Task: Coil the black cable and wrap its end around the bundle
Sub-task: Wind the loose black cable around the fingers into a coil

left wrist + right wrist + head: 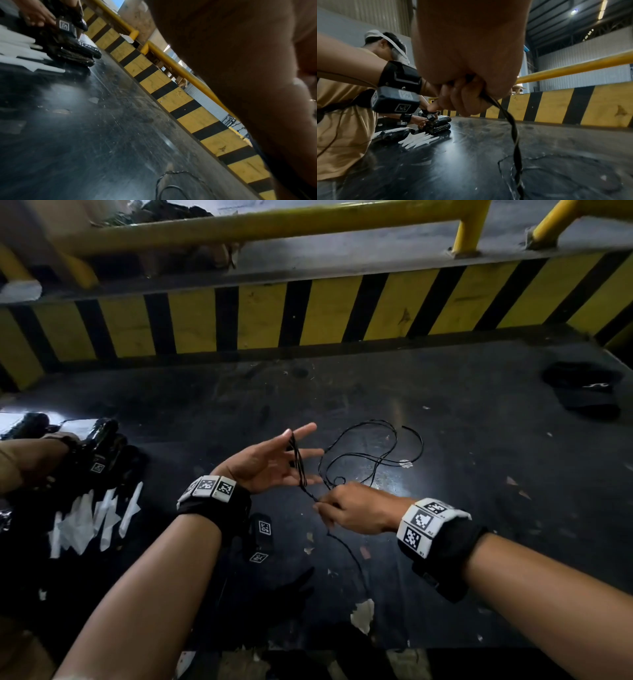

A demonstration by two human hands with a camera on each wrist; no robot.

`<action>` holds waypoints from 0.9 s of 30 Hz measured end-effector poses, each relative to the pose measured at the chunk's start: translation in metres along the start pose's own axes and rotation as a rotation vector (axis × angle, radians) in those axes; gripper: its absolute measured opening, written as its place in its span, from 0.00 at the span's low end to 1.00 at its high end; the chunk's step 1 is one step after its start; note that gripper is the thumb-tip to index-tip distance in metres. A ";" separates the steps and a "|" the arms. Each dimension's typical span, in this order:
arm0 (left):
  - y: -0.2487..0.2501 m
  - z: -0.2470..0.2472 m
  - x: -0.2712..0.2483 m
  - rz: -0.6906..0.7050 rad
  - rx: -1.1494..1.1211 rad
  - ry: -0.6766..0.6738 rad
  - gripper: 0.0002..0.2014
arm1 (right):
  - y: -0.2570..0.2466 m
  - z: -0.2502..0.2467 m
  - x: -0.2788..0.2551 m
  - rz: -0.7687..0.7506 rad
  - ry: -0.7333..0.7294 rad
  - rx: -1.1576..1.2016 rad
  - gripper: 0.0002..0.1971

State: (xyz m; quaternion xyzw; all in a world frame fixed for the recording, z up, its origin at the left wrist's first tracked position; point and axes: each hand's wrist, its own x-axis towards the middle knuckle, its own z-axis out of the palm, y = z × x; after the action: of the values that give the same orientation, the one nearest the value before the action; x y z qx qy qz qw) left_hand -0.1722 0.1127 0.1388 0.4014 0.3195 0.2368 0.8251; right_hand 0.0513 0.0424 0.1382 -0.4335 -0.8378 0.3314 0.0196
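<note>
The thin black cable (373, 453) lies in loose loops on the dark table (462, 440). My left hand (301, 453) is held palm up with its fingers spread straight, and several turns of the cable run across them. Just below it my right hand (322, 506) pinches the cable where it leaves the turns. A tail of the cable (349, 553) trails toward the table's near edge. The right wrist view has my right hand (467, 97) curled round the twisted cable (515, 135), which hangs down to the table. Loose cable (171, 188) lies under my left hand in the left wrist view.
Another person's hands (51, 453) handle black wrapped bundles (106, 440) and white strips (102, 518) at the left. A black cap (582, 388) lies far right. Black tagged straps (262, 537) sit between my forearms. A yellow-and-black striped wall (325, 313) and a yellow rail (274, 224) bound the far side.
</note>
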 end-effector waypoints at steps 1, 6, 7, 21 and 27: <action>-0.003 0.000 0.000 -0.041 0.019 0.014 0.34 | 0.000 -0.005 0.000 0.012 -0.012 -0.044 0.22; -0.020 0.003 0.004 -0.134 0.088 0.054 0.33 | -0.017 -0.039 0.001 -0.005 -0.045 -0.285 0.15; -0.023 0.004 0.004 -0.137 0.100 0.057 0.32 | -0.021 -0.049 0.002 -0.005 -0.046 -0.330 0.13; -0.039 0.029 0.006 -0.298 0.073 -0.134 0.28 | -0.028 -0.119 0.029 -0.078 0.279 -0.566 0.08; -0.045 0.021 -0.006 -0.242 -0.050 -0.084 0.25 | -0.016 -0.120 0.034 -0.089 0.324 -0.515 0.09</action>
State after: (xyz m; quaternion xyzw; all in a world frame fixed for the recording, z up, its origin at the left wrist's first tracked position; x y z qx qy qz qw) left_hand -0.1554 0.0728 0.1143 0.3487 0.3246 0.1264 0.8701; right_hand 0.0566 0.1255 0.2320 -0.4341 -0.8985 0.0333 0.0568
